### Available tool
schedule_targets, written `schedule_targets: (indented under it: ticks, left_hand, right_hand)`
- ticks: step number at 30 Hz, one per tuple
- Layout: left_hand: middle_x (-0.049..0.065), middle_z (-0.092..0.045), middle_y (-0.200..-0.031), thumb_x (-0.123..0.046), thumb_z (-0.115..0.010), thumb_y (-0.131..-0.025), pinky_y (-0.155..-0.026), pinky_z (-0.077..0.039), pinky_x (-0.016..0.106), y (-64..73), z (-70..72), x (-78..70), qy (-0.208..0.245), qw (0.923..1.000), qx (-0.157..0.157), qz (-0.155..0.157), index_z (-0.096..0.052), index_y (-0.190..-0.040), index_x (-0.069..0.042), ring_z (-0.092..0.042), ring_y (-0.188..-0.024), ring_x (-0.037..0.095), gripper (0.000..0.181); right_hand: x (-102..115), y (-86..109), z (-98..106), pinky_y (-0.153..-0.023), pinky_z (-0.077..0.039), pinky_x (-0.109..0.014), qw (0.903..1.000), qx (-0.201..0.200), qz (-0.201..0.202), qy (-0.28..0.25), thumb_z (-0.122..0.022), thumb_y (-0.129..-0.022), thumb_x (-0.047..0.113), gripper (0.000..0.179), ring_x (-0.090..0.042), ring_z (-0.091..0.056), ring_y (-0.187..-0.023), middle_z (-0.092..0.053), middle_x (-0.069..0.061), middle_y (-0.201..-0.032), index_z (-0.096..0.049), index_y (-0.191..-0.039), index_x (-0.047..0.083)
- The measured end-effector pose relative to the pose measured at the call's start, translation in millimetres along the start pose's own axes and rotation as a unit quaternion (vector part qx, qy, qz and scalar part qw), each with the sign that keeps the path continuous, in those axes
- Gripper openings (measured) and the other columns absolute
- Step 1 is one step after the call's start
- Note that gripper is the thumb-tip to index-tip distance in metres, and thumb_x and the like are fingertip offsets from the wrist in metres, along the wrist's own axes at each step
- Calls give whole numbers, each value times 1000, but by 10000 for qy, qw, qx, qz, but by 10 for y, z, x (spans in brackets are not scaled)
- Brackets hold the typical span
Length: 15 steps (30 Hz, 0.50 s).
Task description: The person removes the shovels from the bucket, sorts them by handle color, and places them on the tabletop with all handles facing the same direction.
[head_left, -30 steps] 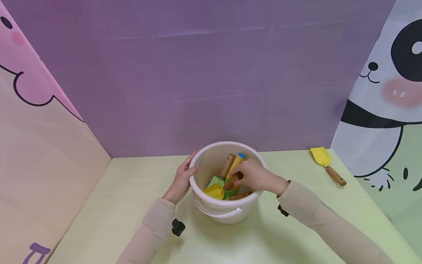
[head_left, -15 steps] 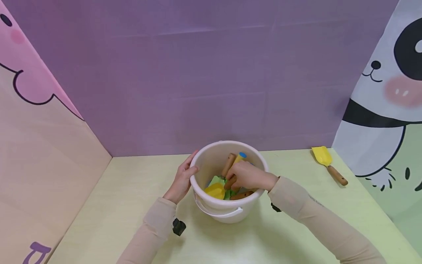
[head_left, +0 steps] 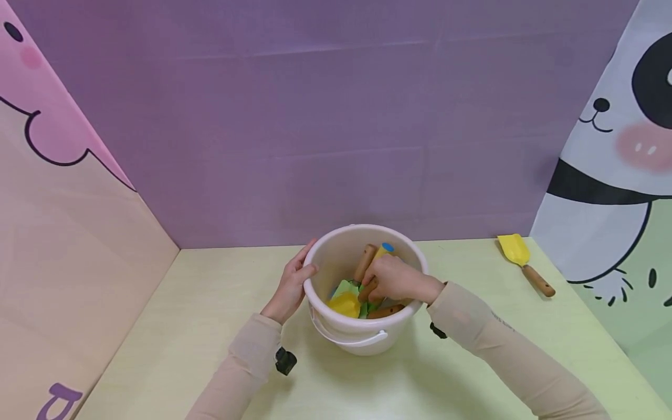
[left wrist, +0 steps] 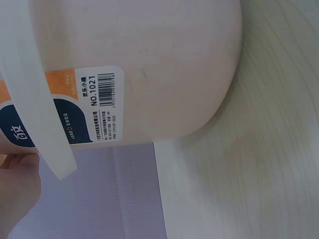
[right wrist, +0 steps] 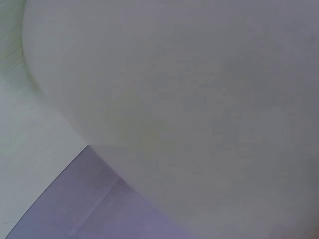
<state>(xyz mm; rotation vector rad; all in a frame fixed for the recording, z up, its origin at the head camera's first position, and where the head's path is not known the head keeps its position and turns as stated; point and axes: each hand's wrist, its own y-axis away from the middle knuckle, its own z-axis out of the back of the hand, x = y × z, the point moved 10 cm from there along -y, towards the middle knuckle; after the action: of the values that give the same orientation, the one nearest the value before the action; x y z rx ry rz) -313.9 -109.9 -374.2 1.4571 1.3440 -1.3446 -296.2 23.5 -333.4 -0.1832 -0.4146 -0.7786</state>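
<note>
A pale pink bucket [head_left: 357,338] stands in the head view with several toy garden tools inside. My left hand [head_left: 291,286] holds its left rim, thumb over the edge and fingers along the outside. My right hand [head_left: 396,278] reaches inside over the right rim, fingers curled about a brown wooden tool handle [head_left: 368,291]. Near that handle lie a yellow shovel blade [head_left: 343,304] and green pieces. Another wooden handle [head_left: 365,261] and a yellow, blue-ended handle [head_left: 385,248] lean at the back. The right wrist view shows only the bucket's blurred outside [right wrist: 149,99].
A yellow toy shovel [head_left: 514,249] with a wooden handle lies at the right rear of the pale wood table [head_left: 220,291]. Purple, pink and panda-printed panels enclose the table. The bucket's white carrying handle [head_left: 341,341] hangs at its front.
My right hand has moved slightly left and deeper into the bucket, its sleeve now at the rim. The left hand keeps its place on the rim.
</note>
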Motion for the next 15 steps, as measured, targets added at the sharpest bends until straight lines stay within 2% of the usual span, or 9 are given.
schedule_targets:
  ticks: [9, 15]
  left_hand:
    - [12, -20, -151, -1, -39, -84, -109, -24, 49, 2, 7, -6, -81, 10000, 7, -14, -23, -145, -4, -24, -135, 30, 63]
    - [12, -18, -152, -1, -40, -84, -110, -22, 47, -1, 4, -3, -79, 10000, 48, 14, -22, -145, -4, -21, -137, 29, 63]
  right_hand:
    - [26, 33, -4, -62, -46, -15, 9983, 127, 93, -566, -69, -72, 4, 15, 1, -62, -69, -71, 8, -76, -75, -82, 12]
    - [63, 91, 130, -66, -46, -16, 9995, -153, 171, -234, -71, -73, 7, 15, -6, -62, -75, -72, 6, -80, -74, -87, 9]
